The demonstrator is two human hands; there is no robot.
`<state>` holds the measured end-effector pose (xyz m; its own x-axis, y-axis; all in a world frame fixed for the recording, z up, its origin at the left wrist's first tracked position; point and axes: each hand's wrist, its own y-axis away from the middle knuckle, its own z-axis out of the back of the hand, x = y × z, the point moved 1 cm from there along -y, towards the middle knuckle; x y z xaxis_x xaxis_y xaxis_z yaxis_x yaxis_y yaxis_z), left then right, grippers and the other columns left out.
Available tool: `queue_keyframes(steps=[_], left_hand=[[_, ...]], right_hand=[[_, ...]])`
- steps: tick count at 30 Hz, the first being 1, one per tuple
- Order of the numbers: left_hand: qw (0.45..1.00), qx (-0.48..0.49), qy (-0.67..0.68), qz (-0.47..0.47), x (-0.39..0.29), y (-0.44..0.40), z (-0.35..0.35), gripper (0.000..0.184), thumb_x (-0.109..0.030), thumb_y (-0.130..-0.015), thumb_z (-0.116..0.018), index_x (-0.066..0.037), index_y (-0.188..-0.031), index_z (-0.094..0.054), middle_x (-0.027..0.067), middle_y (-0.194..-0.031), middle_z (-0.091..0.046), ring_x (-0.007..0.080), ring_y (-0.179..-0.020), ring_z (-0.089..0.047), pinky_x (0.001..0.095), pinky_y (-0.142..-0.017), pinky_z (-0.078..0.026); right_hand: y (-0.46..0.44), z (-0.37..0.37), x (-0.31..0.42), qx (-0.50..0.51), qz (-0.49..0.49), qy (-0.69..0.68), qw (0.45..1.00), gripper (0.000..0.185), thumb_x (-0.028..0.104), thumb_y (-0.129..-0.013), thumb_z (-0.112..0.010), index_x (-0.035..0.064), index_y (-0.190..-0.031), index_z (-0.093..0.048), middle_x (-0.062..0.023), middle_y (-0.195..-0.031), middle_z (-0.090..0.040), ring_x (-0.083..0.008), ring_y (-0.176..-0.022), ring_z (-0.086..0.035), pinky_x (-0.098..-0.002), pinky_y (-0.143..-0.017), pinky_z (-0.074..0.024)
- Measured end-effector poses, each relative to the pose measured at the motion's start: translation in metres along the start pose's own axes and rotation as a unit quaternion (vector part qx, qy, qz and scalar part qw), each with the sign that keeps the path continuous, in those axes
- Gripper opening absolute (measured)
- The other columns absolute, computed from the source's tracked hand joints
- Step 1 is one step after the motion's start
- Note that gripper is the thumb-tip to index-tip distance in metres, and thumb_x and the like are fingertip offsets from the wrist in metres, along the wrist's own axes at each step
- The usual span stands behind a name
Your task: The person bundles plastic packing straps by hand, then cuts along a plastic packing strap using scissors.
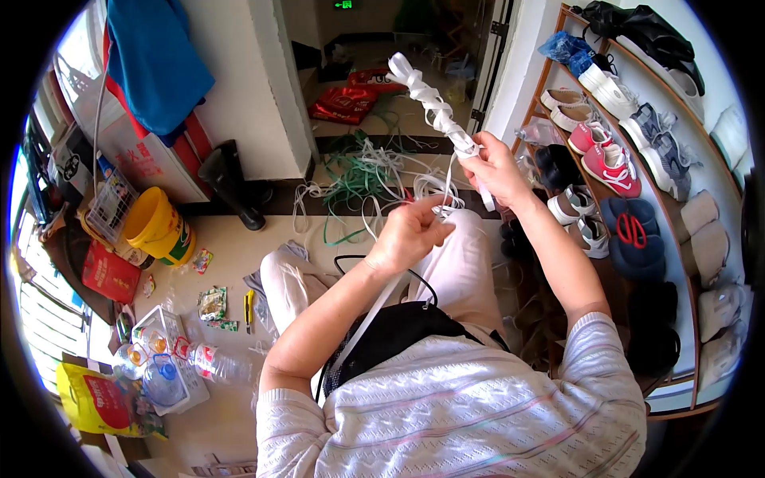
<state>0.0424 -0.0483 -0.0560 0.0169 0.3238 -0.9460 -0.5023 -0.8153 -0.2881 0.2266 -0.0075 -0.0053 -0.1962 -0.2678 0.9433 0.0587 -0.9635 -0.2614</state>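
Observation:
My right hand [497, 170] is closed around the lower end of a twisted white plastic strap braid [433, 105], which slants up and to the left. A looped tuft forms its top, and a short flat end sticks out below the fingers. Lower and to the left, my left hand [408, 236] is closed, thumb against fingers, on a loose white strap by my knee. One white strap [370, 319] runs down from this hand across my lap. Beyond my knees a tangle of green and white straps [360, 177] lies on the floor.
Shoe shelves [677, 231] stand close on my right. At left are a yellow bucket [159, 227], black boots [231, 183], plastic bottles [163, 382] and a yellow-handled cutter [249, 311]. Red bags [344, 103] lie beyond the doorway.

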Motion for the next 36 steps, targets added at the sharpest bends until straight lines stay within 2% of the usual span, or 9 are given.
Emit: queue_keyframes(steps=[5,8,11,16,23,27,28,30,36], left_hand=[[0.897,0.083,-0.401,-0.168,-0.018,0.011,0.009,0.033,-0.014,-0.077,-0.061,-0.009,-0.110,-0.059,0.0116,-0.065,-0.059,0.0232,-0.058,-0.060,0.0333,-0.054,-0.049],[0.857,0.063,-0.455,-0.234,-0.037,-0.001,0.034,0.022,-0.015,-0.080,-0.061,-0.010,-0.102,-0.065,0.0136,-0.073,-0.063,0.0237,-0.062,-0.062,0.0334,-0.058,-0.051],[0.954,0.085,-0.269,-0.102,-0.047,-0.024,0.072,0.021,-0.017,-0.084,-0.061,-0.006,-0.101,-0.065,0.0032,-0.066,-0.060,0.0094,-0.053,-0.051,0.0243,-0.050,-0.043],[0.982,0.080,-0.138,0.102,-0.033,-0.019,0.071,0.028,-0.029,-0.088,-0.057,-0.006,-0.101,-0.067,-0.0021,-0.061,-0.056,0.0051,-0.051,-0.044,0.0227,-0.049,-0.041],[0.876,0.092,-0.462,-0.105,-0.005,-0.001,0.020,0.028,-0.012,-0.081,-0.052,-0.002,-0.108,-0.056,0.0154,-0.059,-0.056,0.0263,-0.054,-0.057,0.0359,-0.054,-0.046],[0.940,0.105,-0.293,-0.137,-0.040,-0.004,0.035,0.029,-0.008,-0.078,-0.050,0.002,-0.105,-0.056,0.0174,-0.061,-0.058,0.0268,-0.053,-0.059,0.0346,-0.053,-0.047],[0.965,0.191,-0.160,0.080,-0.051,-0.006,0.040,0.023,-0.006,-0.080,-0.050,0.004,-0.097,-0.059,0.0129,-0.063,-0.060,0.0192,-0.049,-0.059,0.0301,-0.048,-0.046],[0.956,0.212,0.107,0.175,-0.039,-0.011,0.048,0.016,-0.003,-0.081,-0.051,0.006,-0.090,-0.061,0.0103,-0.067,-0.062,0.0145,-0.049,-0.059,0.0253,-0.046,-0.047],[0.896,0.261,0.305,0.188,-0.047,0.000,0.059,0.013,0.001,-0.080,-0.053,0.008,-0.088,-0.060,0.0143,-0.074,-0.063,0.0200,-0.053,-0.061,0.0260,-0.052,-0.051]], right_hand=[[0.005,0.000,-0.015,-0.002,0.091,0.515,0.852,0.013,0.011,-0.077,-0.056,0.0127,-0.090,-0.058,-0.0134,-0.072,-0.062,-0.0326,-0.067,-0.061,-0.0434,-0.058,-0.0466],[0.025,-0.004,-0.042,0.243,0.131,0.557,0.783,0.013,0.008,-0.073,-0.059,0.0109,-0.086,-0.062,-0.0122,-0.078,-0.064,-0.0286,-0.074,-0.062,-0.0363,-0.065,-0.0483],[0.046,-0.009,-0.010,0.381,0.146,0.286,0.867,0.021,0.005,-0.071,-0.066,0.0060,-0.092,-0.065,-0.0099,-0.080,-0.066,-0.0189,-0.070,-0.063,-0.0279,-0.065,-0.0488],[0.045,0.002,0.044,0.248,0.045,-0.068,0.965,0.007,0.007,-0.081,-0.063,0.0000,-0.083,-0.061,-0.0061,-0.072,-0.063,-0.0094,-0.058,-0.059,-0.0218,-0.052,-0.0486],[0.009,-0.005,-0.009,0.010,0.086,0.344,0.935,0.020,0.013,-0.078,-0.062,0.0036,-0.091,-0.050,-0.0077,-0.066,-0.059,-0.0141,-0.052,-0.058,-0.0288,-0.048,-0.0435],[0.031,-0.018,-0.007,0.174,0.039,0.466,0.867,0.019,0.013,-0.075,-0.061,0.0090,-0.091,-0.052,-0.0158,-0.080,-0.062,-0.0355,-0.078,-0.059,-0.0403,-0.068,-0.0462],[0.036,-0.021,-0.013,0.227,0.070,0.443,0.865,0.018,0.013,-0.075,-0.060,0.0092,-0.091,-0.053,-0.0136,-0.080,-0.062,-0.0342,-0.077,-0.060,-0.0388,-0.068,-0.0461],[0.047,-0.024,-0.002,0.352,0.083,0.370,0.856,0.017,0.011,-0.074,-0.058,0.0073,-0.090,-0.056,-0.0144,-0.075,-0.061,-0.0307,-0.071,-0.060,-0.0365,-0.065,-0.0465],[0.052,-0.009,0.023,0.551,-0.090,0.153,0.816,0.023,0.007,-0.078,-0.062,0.0058,-0.101,-0.062,0.0013,-0.070,-0.059,-0.0045,-0.058,-0.054,-0.0196,-0.048,-0.0437]])
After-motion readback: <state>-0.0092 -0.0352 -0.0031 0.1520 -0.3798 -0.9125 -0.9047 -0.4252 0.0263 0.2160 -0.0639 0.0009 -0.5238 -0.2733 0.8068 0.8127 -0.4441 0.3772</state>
